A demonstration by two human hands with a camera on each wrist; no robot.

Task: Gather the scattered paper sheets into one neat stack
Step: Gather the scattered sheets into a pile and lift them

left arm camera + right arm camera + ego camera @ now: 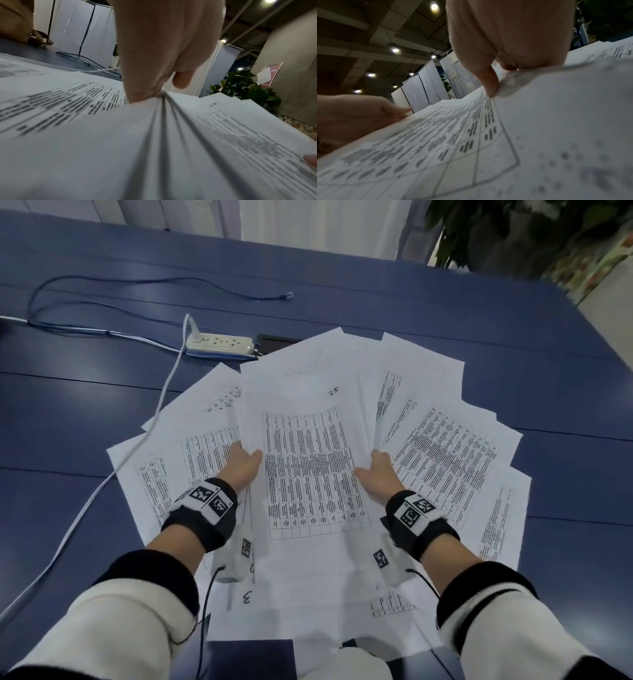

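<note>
Nearest the body, the bottom edges of the fanned paper sheets are overlapping at the worktop edge; the fan is converging here, so squaring up is likely being eased by working from this pivot.

The central bundle, topped by the page marked "25", is being held from both sides. Left hand: thumb is lying on top of the bundle's left edge, remaining fingers are hidden beneath; in the left wrist view several sheet edges are being pinched together under the thumb. Right hand: thumb is being pressed down on the right edge, fingers tucked under, so the bundle is being clamped, not merely touched. Both wrists are angled inward, forearms roughly parallel, palms facing each other across the bundle. A two-sided grip is judged to be stopping the sheets from sliding apart during alignment.

Loose sheets are being left fanned on either side, flat on the worktop, not yet collected.

Further off, a white cable is lying across the left sheets and could get dragged. Beyond it, a power strip is sitting just past the fan's far edge.
</note>
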